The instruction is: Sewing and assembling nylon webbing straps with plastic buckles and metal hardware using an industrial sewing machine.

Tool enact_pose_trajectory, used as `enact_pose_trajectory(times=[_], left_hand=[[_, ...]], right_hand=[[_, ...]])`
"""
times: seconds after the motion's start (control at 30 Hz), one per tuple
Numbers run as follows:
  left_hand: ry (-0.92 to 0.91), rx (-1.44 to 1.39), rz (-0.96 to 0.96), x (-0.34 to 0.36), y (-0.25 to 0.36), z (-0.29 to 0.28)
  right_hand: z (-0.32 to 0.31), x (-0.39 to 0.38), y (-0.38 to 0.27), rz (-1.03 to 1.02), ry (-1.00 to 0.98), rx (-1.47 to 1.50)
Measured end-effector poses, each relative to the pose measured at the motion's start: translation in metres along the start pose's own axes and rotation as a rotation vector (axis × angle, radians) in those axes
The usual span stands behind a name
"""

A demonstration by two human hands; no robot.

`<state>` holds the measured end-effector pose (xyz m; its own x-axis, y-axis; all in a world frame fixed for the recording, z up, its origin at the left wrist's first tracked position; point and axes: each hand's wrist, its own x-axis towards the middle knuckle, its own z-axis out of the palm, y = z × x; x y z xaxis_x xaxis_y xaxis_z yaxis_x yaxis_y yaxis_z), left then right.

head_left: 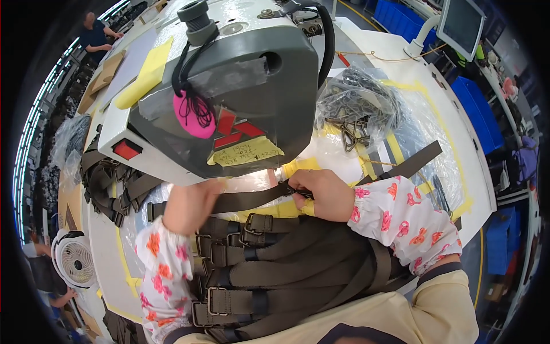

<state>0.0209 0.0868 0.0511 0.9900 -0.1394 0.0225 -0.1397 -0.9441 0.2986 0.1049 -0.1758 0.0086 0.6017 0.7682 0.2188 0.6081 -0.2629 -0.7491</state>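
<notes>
My right hand (318, 192) grips a dark olive strap (246, 198) at a dark fitting just below the head of the grey sewing machine (240, 86). My left hand (192, 203) is over the left part of this strap, its fingers smeared and partly out of sight, so I cannot tell its grip. A pile of olive straps with metal buckles (263, 264) lies below both hands, against my body. A strap's free end (424, 155) sticks out to the upper right.
Bagged metal buckles (358, 109) lie right of the machine, more straps (117, 186) at left. A fan (74, 258) stands lower left, a monitor (461, 28) and blue bins (472, 109) at right. Other people (97, 40) are at upper and lower left.
</notes>
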Motion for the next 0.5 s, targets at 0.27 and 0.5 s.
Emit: enact_pose_trajectory(times=[0.27, 0.5], left_hand=[[0.182, 0.010, 0.195, 0.013, 0.071, 0.025], [0.245, -0.012, 0.229, 0.014, 0.078, 0.041]], right_hand=[[0.007, 0.000, -0.002, -0.053, 0.177, 0.264], [0.015, 0.003, -0.016, 0.191, -0.157, 0.637]])
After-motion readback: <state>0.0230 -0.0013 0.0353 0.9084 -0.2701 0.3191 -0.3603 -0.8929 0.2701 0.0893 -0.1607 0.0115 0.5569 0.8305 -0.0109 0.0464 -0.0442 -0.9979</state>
